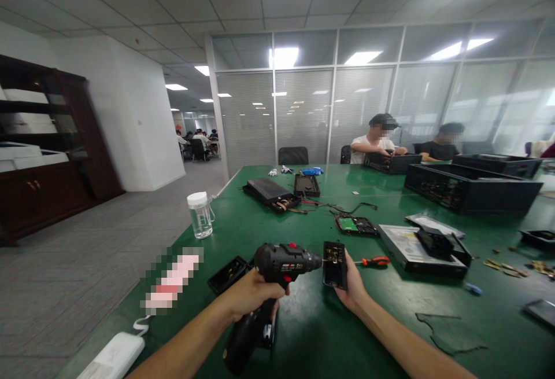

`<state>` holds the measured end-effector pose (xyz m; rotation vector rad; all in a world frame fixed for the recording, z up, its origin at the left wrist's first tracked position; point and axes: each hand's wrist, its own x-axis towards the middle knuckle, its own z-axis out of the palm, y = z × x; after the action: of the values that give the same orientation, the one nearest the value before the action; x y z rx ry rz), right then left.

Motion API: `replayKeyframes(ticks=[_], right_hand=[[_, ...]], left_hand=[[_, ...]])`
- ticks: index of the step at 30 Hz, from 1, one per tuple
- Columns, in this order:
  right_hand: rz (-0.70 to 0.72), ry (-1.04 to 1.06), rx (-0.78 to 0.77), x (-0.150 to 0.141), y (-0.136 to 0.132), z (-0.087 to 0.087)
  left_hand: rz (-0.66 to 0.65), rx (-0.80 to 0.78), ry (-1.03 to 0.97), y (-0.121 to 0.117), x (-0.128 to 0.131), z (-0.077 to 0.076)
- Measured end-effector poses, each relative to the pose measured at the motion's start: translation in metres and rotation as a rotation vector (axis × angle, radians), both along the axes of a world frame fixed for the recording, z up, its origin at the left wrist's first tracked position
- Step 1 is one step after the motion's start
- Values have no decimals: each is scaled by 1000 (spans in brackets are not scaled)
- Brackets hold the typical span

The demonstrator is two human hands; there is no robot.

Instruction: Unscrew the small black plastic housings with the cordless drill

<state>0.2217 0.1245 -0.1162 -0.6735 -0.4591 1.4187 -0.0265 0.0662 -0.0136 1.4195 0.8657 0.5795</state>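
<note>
The drill (281,258) is black with red accents, white lettering on its body and a thick slanting handle, and the left hand (256,297) has its grip closed around that handle above the near part of the table (312,335). Its bit points at a small black case (335,263), a shallow rectangular shell with brass-coloured parts inside, which the right hand (353,280) grips along its side; whether bit and case touch, I cannot tell. The tabletop is glossy green, with an orange-and-black screwdriver (376,261) just beyond the right hand, a silver-topped box (416,249) farther right, and a clear white-capped bottle (200,217) near the left edge. Large black computer cases (472,185) stand at the far right, two people sitting behind them. Beyond runs a glass partition (303,116); a dark wooden cabinet (93,142) stands at left on grey carpet (143,223)
</note>
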Motion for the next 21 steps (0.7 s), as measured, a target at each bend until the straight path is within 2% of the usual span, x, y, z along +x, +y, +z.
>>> replayKeyframes(ticks=[7, 21], right_hand=[[27, 0, 2, 1, -1, 1], [7, -24, -12, 2, 1, 0]], left_hand=[[5, 38, 0, -1, 0, 0], [6, -6, 15, 0, 1, 0]])
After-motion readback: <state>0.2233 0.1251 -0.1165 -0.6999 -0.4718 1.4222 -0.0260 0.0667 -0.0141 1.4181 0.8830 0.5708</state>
